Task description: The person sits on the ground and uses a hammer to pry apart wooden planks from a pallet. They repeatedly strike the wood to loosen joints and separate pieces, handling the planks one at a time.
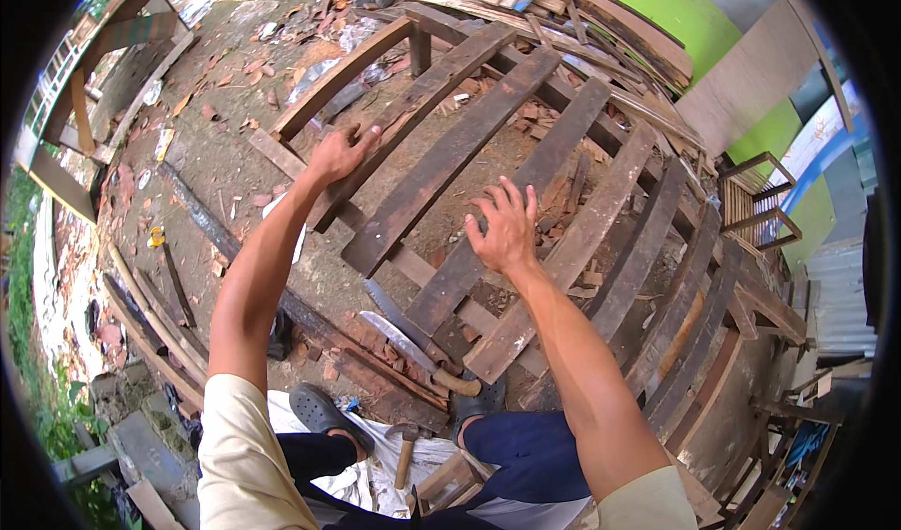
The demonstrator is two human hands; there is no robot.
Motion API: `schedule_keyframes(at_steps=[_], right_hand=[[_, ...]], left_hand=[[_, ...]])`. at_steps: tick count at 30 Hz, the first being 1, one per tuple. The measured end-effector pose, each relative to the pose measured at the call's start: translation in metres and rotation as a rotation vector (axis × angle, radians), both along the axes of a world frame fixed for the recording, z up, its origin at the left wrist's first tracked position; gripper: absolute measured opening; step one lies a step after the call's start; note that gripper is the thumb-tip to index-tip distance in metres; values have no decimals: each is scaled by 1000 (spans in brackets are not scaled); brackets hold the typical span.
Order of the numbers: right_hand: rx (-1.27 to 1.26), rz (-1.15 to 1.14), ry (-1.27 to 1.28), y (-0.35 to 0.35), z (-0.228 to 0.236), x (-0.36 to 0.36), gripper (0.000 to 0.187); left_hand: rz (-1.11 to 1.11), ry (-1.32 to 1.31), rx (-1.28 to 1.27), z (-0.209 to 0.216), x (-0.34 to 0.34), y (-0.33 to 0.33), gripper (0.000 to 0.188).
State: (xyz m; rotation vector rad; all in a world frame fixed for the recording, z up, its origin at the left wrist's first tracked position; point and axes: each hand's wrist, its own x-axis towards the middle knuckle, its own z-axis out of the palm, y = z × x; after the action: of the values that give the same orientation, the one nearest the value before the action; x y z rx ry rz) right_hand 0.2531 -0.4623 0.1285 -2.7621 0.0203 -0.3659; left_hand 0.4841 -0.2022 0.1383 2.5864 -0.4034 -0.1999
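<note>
A slatted frame of dark weathered boards [450, 164] lies in front of me. My left hand [340, 156] is over the near part of a left-hand slat, its thumb and fingers apart, with nothing plainly held. Whether it touches the wood I cannot tell. Farther right, my right hand [505, 225] has its fingers spread above another slat [554, 154] and holds nothing. Near my feet, a machete [399, 337] with a wooden handle lies beside a second long blade [389, 307]. A hammer [404, 460] lies on white cloth [357, 483] between my legs.
Scrap boards [601, 37] are piled at the far right, near green panels [648, 0]. A small slatted rack [754, 201] stands at the right. A charred pole [202, 211] crosses the littered ground at left, near a wooden structure [80, 107]. Concrete blocks [145, 445] sit lower left.
</note>
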Motion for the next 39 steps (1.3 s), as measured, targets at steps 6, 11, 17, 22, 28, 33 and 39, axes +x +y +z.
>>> schedule_keyframes(at_steps=[6, 11, 17, 22, 28, 33, 39], right_hand=[[-10, -11, 10, 1, 0, -2, 39], [-18, -2, -5, 2, 1, 0, 37], [-38, -5, 10, 2, 0, -1, 38], [-44, -8, 8, 2, 0, -1, 38], [-34, -4, 22, 4, 5, -1, 38], [-57, 0, -9, 1, -2, 0, 33], [-58, -8, 24, 3, 3, 0, 36]], left_hand=[[-147, 32, 138, 19, -54, 67, 84], [-109, -190, 202, -1, -88, 75, 88], [-70, -180, 162, -15, -82, 80, 85], [-29, -161, 185, -16, -83, 78, 84], [-7, -123, 165, -13, -73, 85, 82], [1, -115, 148, -11, -70, 87, 82], [1, -154, 117, -12, -69, 90, 79]])
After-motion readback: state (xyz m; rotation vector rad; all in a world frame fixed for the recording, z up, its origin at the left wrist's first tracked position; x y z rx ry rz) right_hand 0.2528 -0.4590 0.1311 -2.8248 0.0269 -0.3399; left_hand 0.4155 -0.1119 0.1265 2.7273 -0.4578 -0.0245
